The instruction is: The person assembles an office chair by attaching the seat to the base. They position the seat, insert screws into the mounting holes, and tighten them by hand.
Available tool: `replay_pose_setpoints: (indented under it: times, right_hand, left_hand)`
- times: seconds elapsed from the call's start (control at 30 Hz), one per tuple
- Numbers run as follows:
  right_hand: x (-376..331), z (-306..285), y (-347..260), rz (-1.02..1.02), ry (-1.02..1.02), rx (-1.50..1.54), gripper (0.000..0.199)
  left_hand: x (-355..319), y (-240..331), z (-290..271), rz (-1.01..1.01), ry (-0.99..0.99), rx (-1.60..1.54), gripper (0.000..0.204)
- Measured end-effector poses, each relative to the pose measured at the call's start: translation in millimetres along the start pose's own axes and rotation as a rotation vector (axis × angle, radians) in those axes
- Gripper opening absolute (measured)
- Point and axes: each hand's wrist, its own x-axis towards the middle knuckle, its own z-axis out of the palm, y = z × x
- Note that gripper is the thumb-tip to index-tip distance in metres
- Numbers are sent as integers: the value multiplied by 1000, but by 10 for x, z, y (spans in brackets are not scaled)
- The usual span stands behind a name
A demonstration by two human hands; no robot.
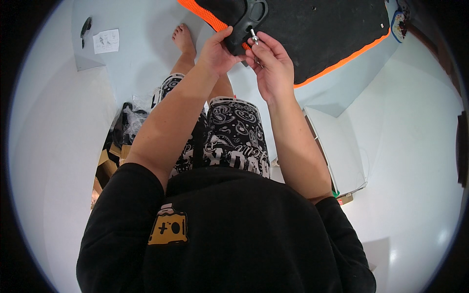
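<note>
My left hand grips the lower end of a black plastic bracket, with the thumb on top. This bracket has oval openings and lies against a large black panel edged with orange mesh. In my right hand, a small silver metal bolt is pinched between thumb and fingers. The bolt's tip points up at the bracket, near a dark hole in it; whether it has entered the hole I cannot tell. The fingertips of both hands nearly meet below the bracket.
At the far left, a printed sheet lies beside a slim dark object. Clear plastic wrapping and open cardboard are piled left of my legs. A white cabinet-like piece stands by my right forearm.
</note>
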Motion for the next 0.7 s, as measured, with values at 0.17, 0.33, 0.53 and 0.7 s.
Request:
replay_pose_setpoints:
  times: [0.17,0.33,0.53,0.7]
  right_hand:
    - [74,56,13,-4,-15,-23,24]
    - [153,74,-19,38,27,-51,21]
    - [194,-5,-3,98,85,-12,20]
    - [233,-18,-7,102,102,19,25]
  left_hand:
    - [31,38,-110,-85,-116,-59,31]
    - [49,1,-78,-88,-69,-108,30]
    - [-10,-43,64,-94,-12,-106,27]
    - [-17,-48,81,-88,34,-72,31]
